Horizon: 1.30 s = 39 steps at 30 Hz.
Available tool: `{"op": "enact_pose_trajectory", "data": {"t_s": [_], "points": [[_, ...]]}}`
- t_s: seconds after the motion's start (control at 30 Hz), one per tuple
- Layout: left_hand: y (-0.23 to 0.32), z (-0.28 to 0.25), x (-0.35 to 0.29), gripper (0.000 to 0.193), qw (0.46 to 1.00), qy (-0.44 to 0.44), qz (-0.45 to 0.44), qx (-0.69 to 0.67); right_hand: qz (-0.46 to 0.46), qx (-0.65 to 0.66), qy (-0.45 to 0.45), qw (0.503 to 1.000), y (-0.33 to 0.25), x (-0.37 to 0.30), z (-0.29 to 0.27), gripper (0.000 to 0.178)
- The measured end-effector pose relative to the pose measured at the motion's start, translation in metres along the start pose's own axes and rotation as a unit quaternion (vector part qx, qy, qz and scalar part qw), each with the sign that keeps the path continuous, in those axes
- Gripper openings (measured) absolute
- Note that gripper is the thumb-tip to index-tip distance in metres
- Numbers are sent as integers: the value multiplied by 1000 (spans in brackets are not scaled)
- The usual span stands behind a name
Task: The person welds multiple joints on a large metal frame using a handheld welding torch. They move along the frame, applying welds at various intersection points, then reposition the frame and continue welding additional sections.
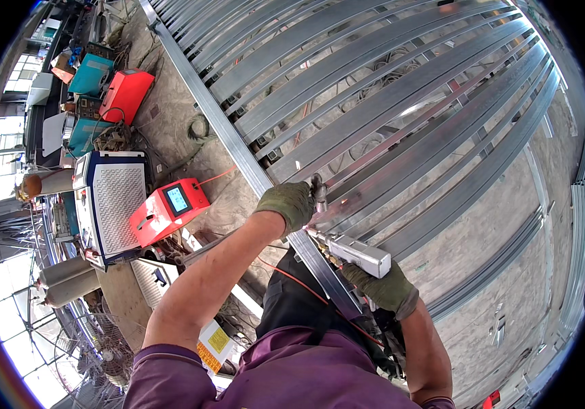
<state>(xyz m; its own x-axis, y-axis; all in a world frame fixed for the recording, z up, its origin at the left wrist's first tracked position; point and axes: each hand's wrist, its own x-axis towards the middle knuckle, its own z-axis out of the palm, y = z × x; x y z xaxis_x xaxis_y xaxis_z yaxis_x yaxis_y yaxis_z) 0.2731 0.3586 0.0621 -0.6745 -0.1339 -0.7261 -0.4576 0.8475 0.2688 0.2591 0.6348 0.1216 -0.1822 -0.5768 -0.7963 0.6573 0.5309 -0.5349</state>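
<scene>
At the centre: gloved left hand [285, 206], fingers curled on a small metal piece [319, 193], over the near rail [240, 144] of the bar frame [435, 148].
Silver tool [360, 255]: at 4 o'clock from that hand, gripped by the gloved right hand [381, 286]; nozzle aimed towards 10 o'clock — close to the rail and the left glove.
Nozzle and glove: a slip of either hand could bring the tip against the left fingers, the cause being their nearness.
Bars: spread from 12 to 3 o'clock; a knock to the metal piece might push one out of line, though whether they are fixed cannot be told.
Orange hose [297, 278]: crosses at 6 o'clock between shirt and rail — liable to snag on the rail's edge if the person leans.
Red box [159, 225]: at 9 o'clock, with a white cabinet [118, 204] just beyond, hemming in that side.
Floor bundle [493, 266]: long metal lengths at 4 o'clock, a likely trip hazard for any step rightward.
</scene>
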Motion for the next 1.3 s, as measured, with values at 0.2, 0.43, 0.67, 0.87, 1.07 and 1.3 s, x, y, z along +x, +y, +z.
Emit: {"op": "enact_pose_trajectory", "data": {"t_s": [0.2,0.43,0.67,0.87,1.07,1.3], "points": [[12,-14,-6,48,999,-29,-20,-12,-35,-1,-36,999,12,1,-6,47],[1,1,5,48,1000,-15,-24,-13,-28,13,-44,999,14,0,-6,46],[5,-3,-1,47,1000,-6,-11,14,-48,-12,-59,997,17,-2,-8,47],[-3,8,9,48,1000,3,-10,9,-84,-3,-75,994,38,5,-16,45],[-5,10,11,45,1000,-12,-9,22,-94,6,-74,993,43,6,-17,44],[11,-5,0,36,1000,-9,-10,14,-64,-6,-26,998,35,-1,-12,43]]}}
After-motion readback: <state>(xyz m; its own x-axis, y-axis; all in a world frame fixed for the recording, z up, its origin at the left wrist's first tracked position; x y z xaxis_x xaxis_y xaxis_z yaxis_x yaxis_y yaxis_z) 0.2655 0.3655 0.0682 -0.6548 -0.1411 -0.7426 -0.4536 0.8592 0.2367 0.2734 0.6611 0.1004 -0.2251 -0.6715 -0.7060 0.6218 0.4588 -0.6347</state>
